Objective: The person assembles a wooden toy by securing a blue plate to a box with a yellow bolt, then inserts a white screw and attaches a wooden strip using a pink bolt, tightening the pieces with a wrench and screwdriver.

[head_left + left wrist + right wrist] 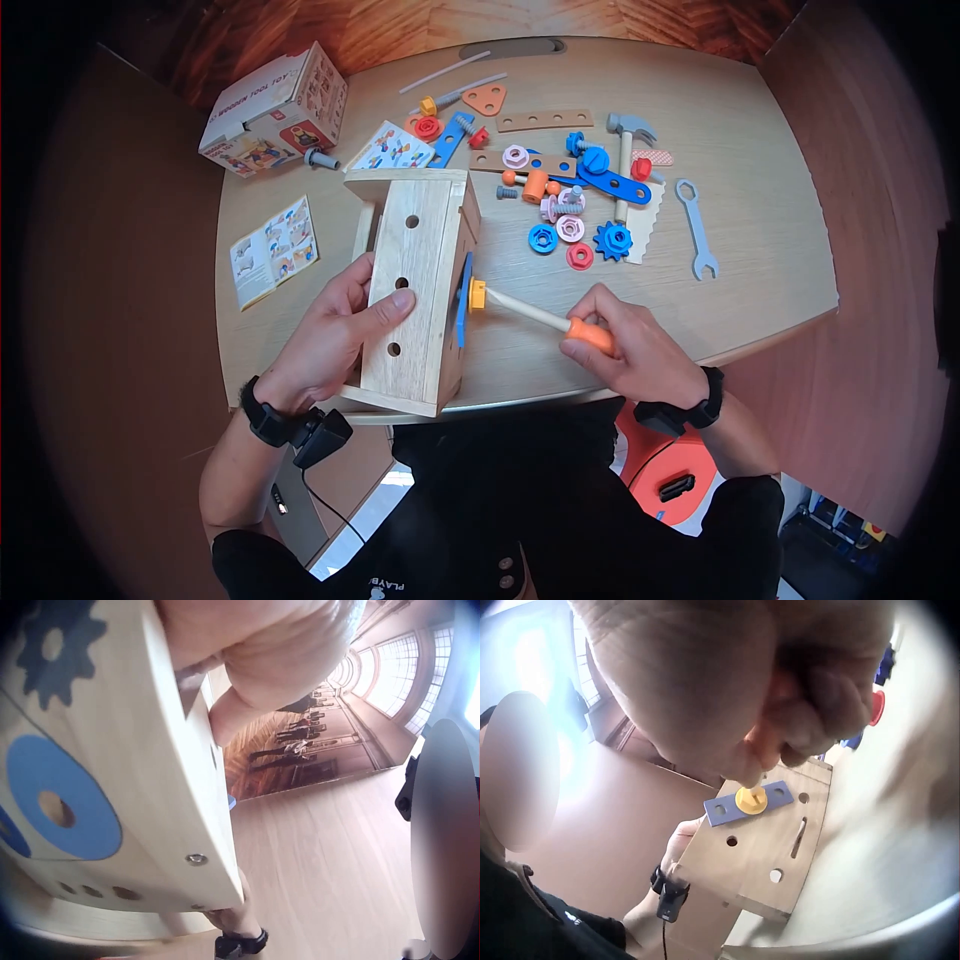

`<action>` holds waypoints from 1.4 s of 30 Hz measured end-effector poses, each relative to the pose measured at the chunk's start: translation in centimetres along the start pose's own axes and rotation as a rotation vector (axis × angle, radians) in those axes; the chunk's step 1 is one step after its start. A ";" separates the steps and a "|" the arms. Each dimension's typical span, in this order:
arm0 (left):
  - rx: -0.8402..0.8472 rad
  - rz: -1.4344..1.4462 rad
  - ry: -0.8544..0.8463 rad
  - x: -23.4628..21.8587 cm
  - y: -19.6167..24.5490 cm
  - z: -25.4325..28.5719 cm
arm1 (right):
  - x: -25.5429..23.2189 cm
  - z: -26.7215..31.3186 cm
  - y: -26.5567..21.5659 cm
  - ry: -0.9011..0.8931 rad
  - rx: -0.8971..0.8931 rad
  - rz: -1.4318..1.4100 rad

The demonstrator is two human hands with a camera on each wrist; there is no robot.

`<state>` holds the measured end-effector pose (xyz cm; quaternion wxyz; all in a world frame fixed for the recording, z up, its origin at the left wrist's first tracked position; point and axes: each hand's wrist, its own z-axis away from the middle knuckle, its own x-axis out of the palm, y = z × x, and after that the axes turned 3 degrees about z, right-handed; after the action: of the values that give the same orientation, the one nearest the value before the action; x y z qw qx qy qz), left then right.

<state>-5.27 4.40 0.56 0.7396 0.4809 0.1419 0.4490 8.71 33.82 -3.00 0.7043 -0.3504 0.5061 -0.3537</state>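
Note:
My left hand (pixel 330 338) grips a wooden toolbox (pixel 412 255) that is turned on its side, the thumb lying by one of the holes. Against the panel facing right is a blue strip (pixel 461 330) with a yellow slotted bolt (pixel 478 294) through its middle hole. My right hand (pixel 640 350) holds a toy screwdriver (pixel 528 311) by its orange handle, the tip at the bolt's head. The right wrist view shows the blue strip (pixel 720 811) lying slanted across the panel, with open holes and a slot around it. A blue ring and dark gear are printed on the toolbox's end panel (pixel 161 825).
Behind the toolbox lie wooden strips (pixel 545 120), nuts, bolts and a blue gear (pixel 613 241). A hammer (pixel 626 150), saw (pixel 645 225) and wrench (pixel 697 228) are at the right. A printed box (pixel 270 105) and open leaflet (pixel 275 252) are at the left.

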 end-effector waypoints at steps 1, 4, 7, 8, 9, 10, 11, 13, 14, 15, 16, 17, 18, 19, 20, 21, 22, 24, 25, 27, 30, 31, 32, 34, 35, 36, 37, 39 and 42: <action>-0.010 -0.004 -0.004 -0.1 0.0 0.0 | 0.2 -0.2 0.7 0.081 -0.086 0.013; -0.022 0.020 0.005 0.2 0.2 0.0 | -0.1 -0.6 1.4 0.100 -0.113 0.079; -0.012 0.029 0.004 0.1 0.0 0.0 | -0.1 -1.1 1.8 0.030 -0.057 0.125; -0.011 0.030 0.004 0.1 0.0 -0.1 | 0.0 -1.2 1.8 0.018 -0.058 0.123; -0.006 0.036 -0.002 0.1 -0.1 -0.1 | -0.3 -1.0 1.6 0.015 -0.060 0.127; 0.000 0.043 -0.004 0.1 -0.1 -0.2 | -0.8 -0.7 1.3 0.001 -0.025 0.201; 0.005 0.050 0.003 0.0 -0.1 -0.1 | -1.4 -0.3 1.2 -0.014 0.010 0.276; -0.026 0.017 -0.029 0.0 0.2 0.1 | -3.1 0.8 1.8 0.210 0.163 0.277; -0.020 0.029 -0.021 -0.1 0.2 0.1 | -4.2 1.1 3.4 0.412 0.157 0.350; -0.028 0.021 -0.020 0.0 0.2 0.1 | -5.2 1.4 5.3 0.618 0.149 0.422; -0.034 0.013 -0.023 0.0 0.3 0.0 | -6.1 1.4 6.3 0.615 0.144 0.433; -0.026 0.021 -0.024 -0.1 0.2 -0.1 | -6.9 1.4 7.1 0.730 0.112 0.573; -0.035 0.024 -0.026 -0.2 0.2 -0.1 | -7.5 1.5 7.8 0.846 0.080 0.711; -0.045 0.025 -0.028 -0.2 0.3 -0.2 | -7.9 1.6 8.8 0.849 0.076 0.718; -0.037 0.027 -0.030 -0.1 0.3 -0.2 | -8.1 1.6 9.7 0.801 0.142 0.696; -0.030 0.026 -0.018 0.0 0.3 -0.2 | -8.2 1.5 10.3 0.753 0.207 0.674; -0.023 0.026 -0.005 0.1 0.3 -0.1 | -8.4 1.4 10.5 0.753 0.199 0.680; -0.012 0.023 -0.014 -0.3 0.0 -0.2 | -8.8 1.3 10.4 0.685 0.373 0.665; -0.011 0.012 -0.028 -0.5 -0.2 -0.3 | -8.9 1.2 10.3 0.686 0.369 0.676; -0.019 0.020 -0.001 -0.8 -0.4 0.0 | -9.0 1.4 10.3 0.749 0.413 0.531; -0.012 0.034 -0.011 -0.9 -0.3 0.1 | -9.4 1.8 11.7 0.802 0.466 0.527; 0.000 0.038 0.005 -1.0 -0.2 0.4 | -9.7 2.2 11.7 0.814 0.488 0.456; 0.008 0.046 -0.025 -1.0 -0.2 0.6 | -10.0 3.0 11.4 0.835 0.501 0.477; 0.151 0.009 0.116 -1.3 -0.1 1.6 | -10.3 3.6 10.7 0.808 0.372 0.149; 0.161 0.012 0.117 -1.0 0.3 2.5 | -10.1 3.7 10.1 0.811 0.363 0.154; 0.270 -0.111 0.164 -0.4 0.7 3.4 | -9.6 4.1 9.1 0.731 0.236 -0.118; 0.376 -0.238 0.216 0.0 1.0 4.1 | -9.1 4.4 7.7 0.635 0.105 -0.387; 0.461 -0.308 0.223 0.4 1.1 4.8 | -7.9 3.8 3.1 0.474 0.114 -0.518; 0.478 -0.363 0.018 1.6 1.3 5.0 | -5.2 1.3 -1.3 0.108 -0.033 -0.945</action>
<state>-1.83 2.90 4.46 0.6722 0.6044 0.3336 0.2675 8.51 37.77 0.80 0.4330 -0.5345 0.3329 -0.6450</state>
